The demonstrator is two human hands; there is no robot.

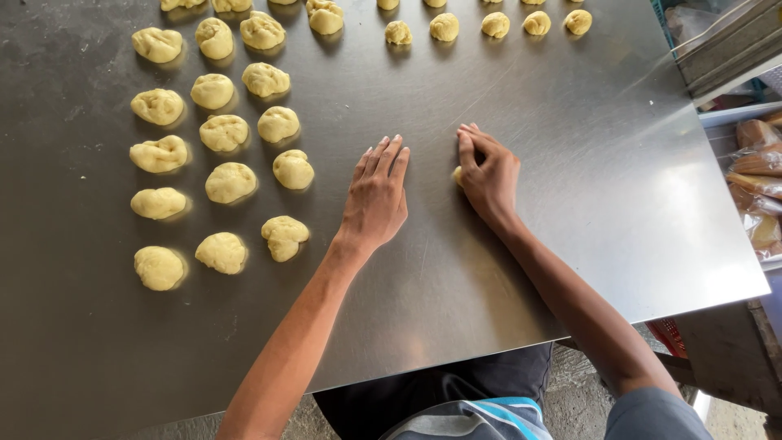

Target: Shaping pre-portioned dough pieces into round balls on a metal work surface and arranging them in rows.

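My right hand (489,173) is cupped over a small pale yellow dough piece (457,174) on the steel table (570,163); only the dough's left edge shows beside my thumb. My left hand (377,195) lies flat on the table, palm down, fingers together and pointing away from me; nothing shows under it. Several rough lumps of yellow dough (230,182) sit in rows to the left of my left hand. Several smaller rounded dough balls (444,27) line the far edge.
The table's right edge (733,204) drops off beside a shelf holding wrapped bread packets (757,163). A red crate (669,334) shows under the table's front right corner. My lap is at the front edge.
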